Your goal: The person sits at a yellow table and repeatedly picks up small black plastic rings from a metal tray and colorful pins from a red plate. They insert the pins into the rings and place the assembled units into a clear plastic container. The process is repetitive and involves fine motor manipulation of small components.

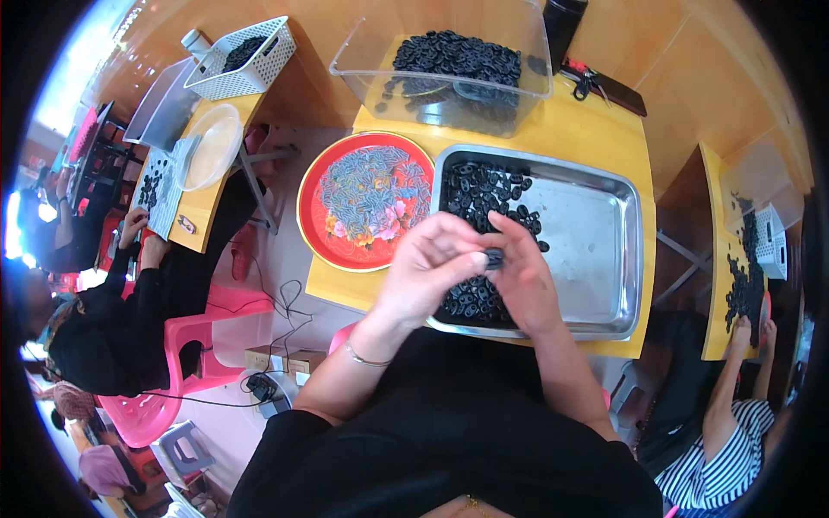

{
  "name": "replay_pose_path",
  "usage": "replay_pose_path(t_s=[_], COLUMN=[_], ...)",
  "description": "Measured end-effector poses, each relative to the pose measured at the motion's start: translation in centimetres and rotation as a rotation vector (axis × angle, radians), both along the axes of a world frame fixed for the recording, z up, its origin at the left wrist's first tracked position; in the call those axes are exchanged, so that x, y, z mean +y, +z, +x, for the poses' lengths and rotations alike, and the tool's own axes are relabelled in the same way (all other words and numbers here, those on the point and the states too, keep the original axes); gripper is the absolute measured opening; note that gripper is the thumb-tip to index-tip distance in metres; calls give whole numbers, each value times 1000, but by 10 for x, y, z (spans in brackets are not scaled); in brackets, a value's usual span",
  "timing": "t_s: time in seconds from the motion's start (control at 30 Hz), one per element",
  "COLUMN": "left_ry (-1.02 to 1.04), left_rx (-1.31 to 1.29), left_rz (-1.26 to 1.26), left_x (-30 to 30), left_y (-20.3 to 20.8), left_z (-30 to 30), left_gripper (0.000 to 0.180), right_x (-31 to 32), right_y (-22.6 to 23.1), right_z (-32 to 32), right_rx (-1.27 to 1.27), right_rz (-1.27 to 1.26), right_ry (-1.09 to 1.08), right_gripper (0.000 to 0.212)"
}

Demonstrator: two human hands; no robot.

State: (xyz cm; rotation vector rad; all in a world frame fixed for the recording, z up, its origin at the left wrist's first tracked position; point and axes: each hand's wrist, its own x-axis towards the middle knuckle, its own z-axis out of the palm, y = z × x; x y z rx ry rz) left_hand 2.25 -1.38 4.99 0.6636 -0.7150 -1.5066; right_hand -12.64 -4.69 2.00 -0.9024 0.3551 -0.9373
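Over the near left part of a steel tray (pixel 589 246), both hands meet around a small black plastic piece (pixel 493 258). My left hand (pixel 423 263) pinches it between thumb and fingers. From the other side, the fingers of my right hand (pixel 528 289) close on the same piece. Under and behind the hands, many loose black oval parts (pixel 484 186) with holes lie in the tray's left half. Left of the tray is a round red floral tray (pixel 304 203) holding a heap of small thin grey pieces (pixel 367 177), too small to make out exactly.
A clear plastic bin (pixel 367 82) of black parts stands at the table's back. Scissors (pixel 587 82) lie at the back right. People work at side tables left and right, near a white basket (pixel 275 65). A pink chair (pixel 186 345) and cables (pixel 289 315) are at left.
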Motion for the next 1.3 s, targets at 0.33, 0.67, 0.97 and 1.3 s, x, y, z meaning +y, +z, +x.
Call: replay_pose_path(t_s=[0.33, 0.67, 0.97, 1.3], left_ry=[-606, 222, 601, 211], left_rx=[309, -545, -1334, -1811], left_rz=[-178, -695, -670, -390], left_x=[-16, -125, -127, -16], left_y=[67, 88, 62, -35], left_z=[-96, -34, 71, 113], left_gripper=[13, 9, 13, 11], right_x=[55, 11, 25, 15], right_y=[-12, 5, -20, -8], right_z=[59, -12, -60, -69], right_rx=[-120, -604, 82, 256], right_rz=[313, 658, 430, 299], right_ry=[836, 436, -87, -260], right_gripper=[99, 64, 30, 18])
